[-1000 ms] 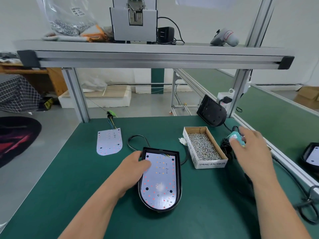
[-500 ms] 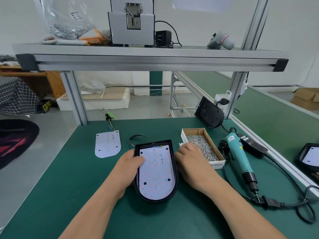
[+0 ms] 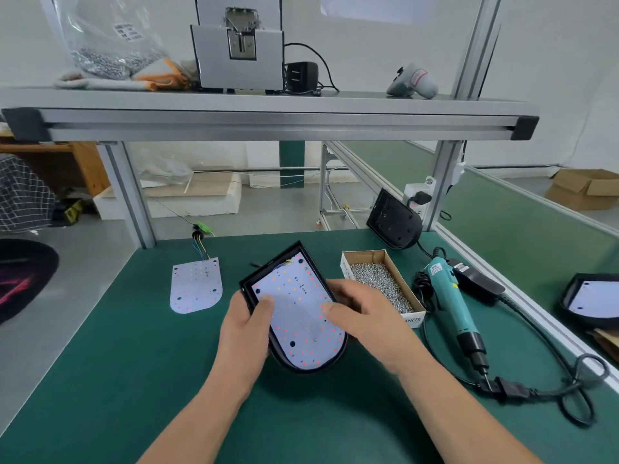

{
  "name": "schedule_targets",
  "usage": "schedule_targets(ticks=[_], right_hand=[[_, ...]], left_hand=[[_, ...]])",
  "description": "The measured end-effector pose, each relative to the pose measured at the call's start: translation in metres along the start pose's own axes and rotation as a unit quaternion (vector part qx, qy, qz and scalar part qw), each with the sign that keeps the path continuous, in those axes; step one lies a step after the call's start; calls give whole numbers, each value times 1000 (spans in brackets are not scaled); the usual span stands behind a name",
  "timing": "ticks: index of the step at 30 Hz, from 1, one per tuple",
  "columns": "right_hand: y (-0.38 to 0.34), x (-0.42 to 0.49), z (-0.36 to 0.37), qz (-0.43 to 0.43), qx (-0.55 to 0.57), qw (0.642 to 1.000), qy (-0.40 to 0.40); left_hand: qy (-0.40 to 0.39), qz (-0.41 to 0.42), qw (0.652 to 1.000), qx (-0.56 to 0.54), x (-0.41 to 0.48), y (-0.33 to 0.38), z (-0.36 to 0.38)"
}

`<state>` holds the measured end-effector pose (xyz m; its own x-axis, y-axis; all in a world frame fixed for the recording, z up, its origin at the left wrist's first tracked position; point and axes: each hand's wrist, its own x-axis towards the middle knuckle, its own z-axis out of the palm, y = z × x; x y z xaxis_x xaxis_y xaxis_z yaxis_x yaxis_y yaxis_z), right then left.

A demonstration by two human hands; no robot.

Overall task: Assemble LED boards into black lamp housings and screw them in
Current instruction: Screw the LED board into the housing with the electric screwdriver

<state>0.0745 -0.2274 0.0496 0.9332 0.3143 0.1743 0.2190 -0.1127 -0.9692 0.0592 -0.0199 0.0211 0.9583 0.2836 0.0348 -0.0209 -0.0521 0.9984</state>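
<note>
The black lamp housing (image 3: 269, 263) has been raised off the counter (image 3: 134, 346) and turned, its far end now leaning left. The left hand (image 3: 244, 333) and right hand (image 3: 363, 318) grip its long sides, thumbs on the LED board (image 3: 298, 316). The electric screwdriver (image 3: 452, 303) lies nearer the right hand.

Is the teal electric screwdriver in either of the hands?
No, the teal screwdriver lies on the green mat right of the screw box, while the left hand and right hand both hold the black housing.
</note>
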Motion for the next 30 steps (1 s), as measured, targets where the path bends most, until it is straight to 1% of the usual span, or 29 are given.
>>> schedule_targets(ticks=[3,6,9,11,13,16,20,26,28,30], right_hand=[[-4,2,-5,-16,-14,999,49],[-12,4,-20,-31,14,992,119],[-20,2,-45,-39,66,981,177],[-26,-2,-68,-53,90,970,220],[-31,-7,-94,-70,109,956,263],[-36,-18,-141,-85,127,929,336],[-37,-38,-205,-88,80,892,436],[-23,-69,-290,-22,44,808,588],[-18,-78,-311,-9,29,785,618],[-10,-88,-327,-11,14,771,637]], left_hand=[[-9,1,1000,-14,-3,-2,2],[-14,7,1000,-3,1,-5,1],[-41,-17,998,44,6,-13,-2],[-59,-20,995,80,9,-17,-4],[-74,-41,992,95,13,-20,-6],[-90,-53,989,109,16,-24,-10],[-110,-51,988,92,22,-29,-11],[-127,-75,988,39,32,-35,-12],[-125,-85,988,12,31,-35,-12],[-122,-89,988,-11,30,-34,-12]])
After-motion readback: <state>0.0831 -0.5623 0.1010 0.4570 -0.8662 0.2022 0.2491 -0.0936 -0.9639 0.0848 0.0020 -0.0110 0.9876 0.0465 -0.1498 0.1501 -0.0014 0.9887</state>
